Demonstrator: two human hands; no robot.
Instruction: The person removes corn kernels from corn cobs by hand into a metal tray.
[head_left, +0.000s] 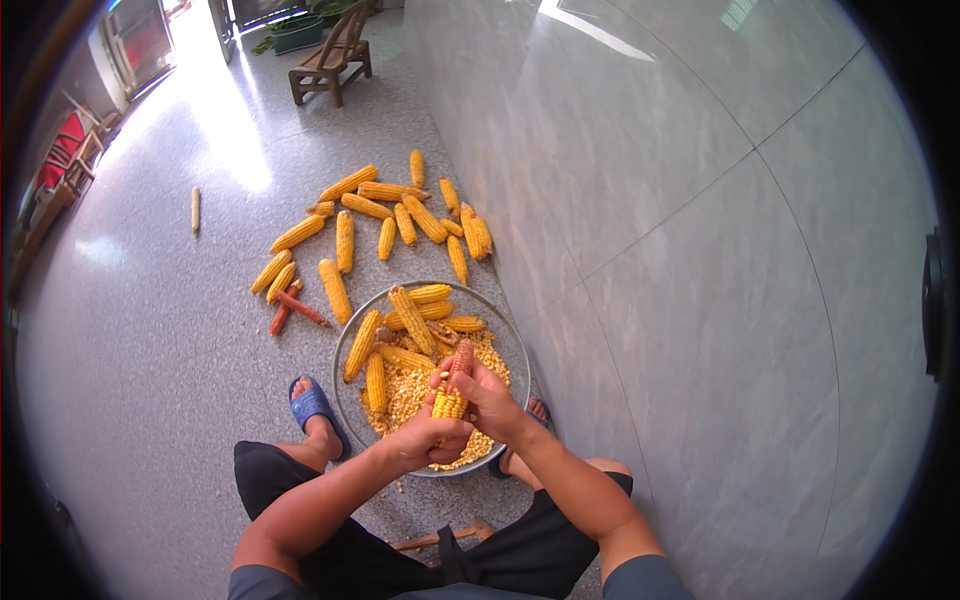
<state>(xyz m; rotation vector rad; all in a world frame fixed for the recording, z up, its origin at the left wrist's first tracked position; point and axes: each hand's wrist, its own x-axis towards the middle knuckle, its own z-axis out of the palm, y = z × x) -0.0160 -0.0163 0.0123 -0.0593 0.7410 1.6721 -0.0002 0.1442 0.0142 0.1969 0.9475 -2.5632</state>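
Note:
Both my hands are on one partly shelled corn cob (450, 406), held over a round metal basin (337, 375). Its upper part is bare and reddish; yellow kernels still cover the lower part. My left hand (431, 441) is closed around the kernel-covered lower end. My right hand (487, 397) grips the cob higher up, thumb against it where bare core meets kernels. Loose corn kernels (405, 394) fill much of the basin beneath. Several whole ears of corn (411, 319) lie on them at the basin's left and far side. The palm sides of both hands are hidden.
More ears of corn (424, 217) are scattered on the speckled floor beyond the basin. Two bare red cobs (301, 307) lie crossed left of it; a pale cob (196, 210) is farther left. A grey tiled wall (675, 262) borders the right. A small wooden chair (330, 67) stands ahead.

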